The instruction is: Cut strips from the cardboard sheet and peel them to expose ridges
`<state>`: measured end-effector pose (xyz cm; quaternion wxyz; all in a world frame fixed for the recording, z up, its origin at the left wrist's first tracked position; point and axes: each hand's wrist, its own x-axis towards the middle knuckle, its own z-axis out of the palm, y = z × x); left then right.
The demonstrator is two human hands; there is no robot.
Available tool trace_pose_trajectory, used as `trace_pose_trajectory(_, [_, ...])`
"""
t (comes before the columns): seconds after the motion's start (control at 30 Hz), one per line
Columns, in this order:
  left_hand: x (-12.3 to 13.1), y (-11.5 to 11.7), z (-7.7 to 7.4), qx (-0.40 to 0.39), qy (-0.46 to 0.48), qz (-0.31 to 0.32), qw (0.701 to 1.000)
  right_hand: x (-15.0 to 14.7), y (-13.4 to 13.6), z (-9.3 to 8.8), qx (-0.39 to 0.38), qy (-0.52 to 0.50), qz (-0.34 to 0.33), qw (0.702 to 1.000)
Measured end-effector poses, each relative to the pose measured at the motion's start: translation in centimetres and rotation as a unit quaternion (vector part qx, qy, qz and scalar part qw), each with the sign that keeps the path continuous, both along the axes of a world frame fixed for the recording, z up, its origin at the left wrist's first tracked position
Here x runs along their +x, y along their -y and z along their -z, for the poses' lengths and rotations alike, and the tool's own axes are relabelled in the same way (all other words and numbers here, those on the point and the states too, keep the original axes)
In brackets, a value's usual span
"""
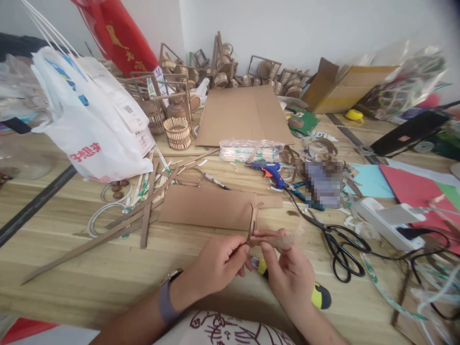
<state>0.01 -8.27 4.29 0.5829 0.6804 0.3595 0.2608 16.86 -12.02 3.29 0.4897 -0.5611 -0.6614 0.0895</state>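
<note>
On the tabletop, a cardboard panel lies just beyond the left hand and right hand, which have a cardboard piece between them. Left of the panel, long strips lie crosswise near tape rolls; farther back stands a shopping bag, with a bucket to its right. Behind the panel are a hot glue gun and a larger cardboard sheet. Scissors lie right of the right hand, then a power strip

- We see a pale wooden desk with dark bands across it.
- On its left we have a white plastic bag and long brown strips.
- Mid-desk we find a flat cardboard piece and a blue glue gun.
- To the right we see black-handled scissors and a white power strip.
</note>
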Motion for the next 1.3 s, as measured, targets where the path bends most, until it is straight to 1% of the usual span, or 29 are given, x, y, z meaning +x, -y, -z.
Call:
trace_pose_trajectory(0.1, [-0.1,0.0,0.2,-0.021,0.009,0.009,1.000,0.0,-0.2,0.0,-0.051,-0.129,-0.029,0.990])
trace_pose_trajectory(0.17, [-0.1,-0.1,0.1,-0.036,0.013,0.007,0.999,0.0,-0.3,0.0,-0.065,-0.178,-0.048,0.981])
trace_pose_trajectory(0.2, [0.0,-0.1,0.1,-0.043,0.015,0.005,0.999,0.0,-0.3,0.0,-0.064,-0.183,-0.053,0.979])
trace_pose_trajectory(0.27, [0.1,-0.3,0.0,-0.054,0.022,-0.002,0.998,0.0,-0.3,0.2,-0.045,-0.160,-0.058,0.984])
trace_pose_trajectory(0.4, [0.3,-0.4,0.0,-0.062,0.021,-0.011,0.998,-0.1,-0.2,0.5,0.009,-0.043,-0.059,0.997])
trace_pose_trajectory(0.5, [0.4,-0.5,0.0,-0.051,0.014,-0.016,0.998,-0.1,-0.5,0.4,0.033,0.026,-0.052,0.998])
trace_pose_trajectory(0.67, [0.4,-0.3,0.1,-0.032,-0.008,-0.020,0.999,-0.2,-0.7,-0.1,0.062,0.082,-0.041,0.994])
trace_pose_trajectory(0.77, [0.3,-0.1,0.3,-0.018,-0.011,-0.014,1.000,-0.1,-0.4,0.0,0.049,0.070,-0.028,0.996])
trace_pose_trajectory(0.87, [0.1,0.1,0.5,-0.021,-0.006,0.005,1.000,0.0,-0.3,0.4,-0.009,-0.038,-0.005,0.999])
trace_pose_trajectory(0.93, [0.1,0.2,0.5,-0.031,-0.005,0.014,0.999,0.1,-0.2,0.7,-0.047,-0.116,-0.013,0.992])
trace_pose_trajectory(1.0, [0.1,0.1,0.4,-0.041,-0.001,0.012,0.999,0.1,-0.2,1.0,-0.057,-0.142,-0.027,0.988])
trace_pose_trajectory(1.07, [0.2,-0.1,0.2,-0.056,0.013,0.007,0.998,0.1,-0.1,1.1,-0.037,-0.115,-0.030,0.992])
trace_pose_trajectory(1.17, [0.3,-0.3,0.1,-0.068,0.031,0.005,0.997,0.0,-0.1,0.9,0.010,-0.039,-0.043,0.998])
trace_pose_trajectory(1.3, [0.4,-0.4,0.1,-0.051,0.008,-0.004,0.999,-0.2,-0.4,0.4,0.047,0.046,-0.058,0.996])
